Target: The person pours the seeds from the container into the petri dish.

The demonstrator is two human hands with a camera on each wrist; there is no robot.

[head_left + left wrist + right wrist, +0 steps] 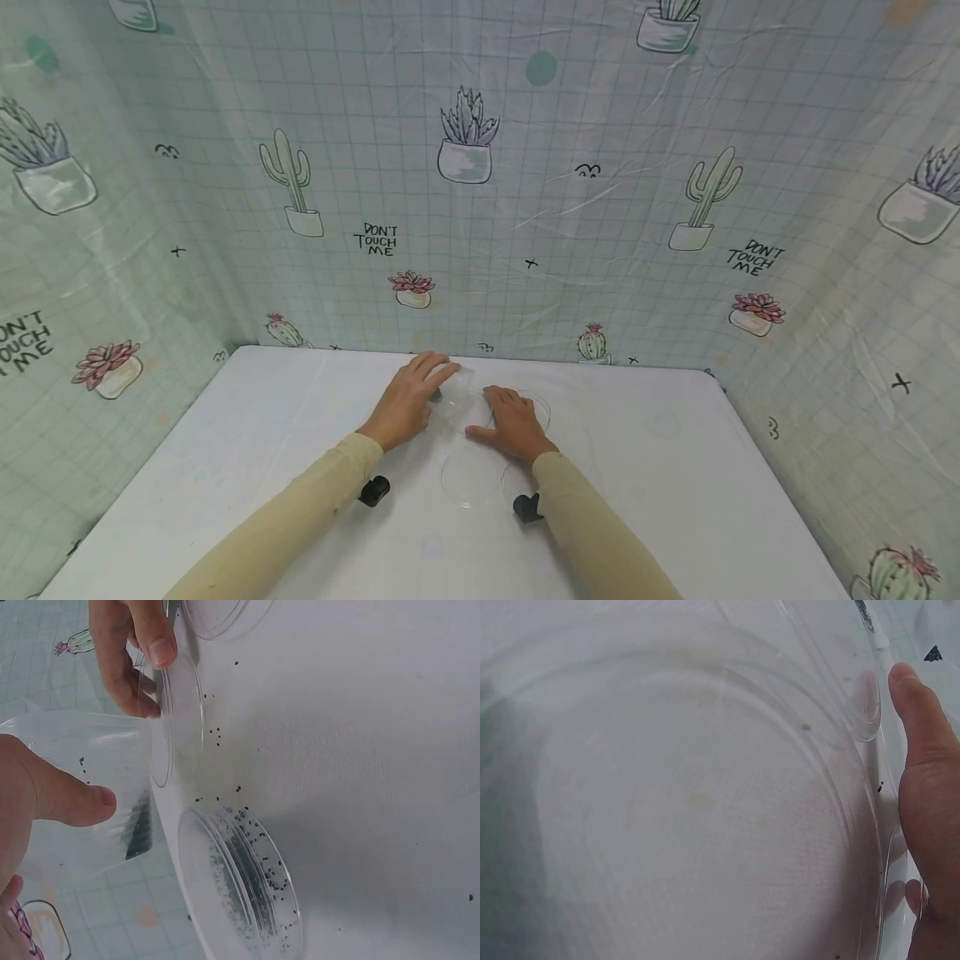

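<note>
In the head view my left hand [411, 398] is at the table's far side, gripping a clear plastic container [105, 765]. I cannot tell whether it is a cup or a bag. Small black grains lie in its lower corner, with some stuck to its wall. My right hand [513, 423] is beside it, thumb and fingers at the rim of a clear round dish [184, 720], like a petri dish, on the table. Another such dish [292, 919] holds many black grains. Two more clear dishes, one nearer [468, 504], are faint against the white top.
Loose black grains [218, 736] are scattered on the white table [645, 467] among the dishes. A curtain [525, 208] printed with cacti rises behind the table and at both sides. Black wrist cameras [374, 491] sit below the sleeves.
</note>
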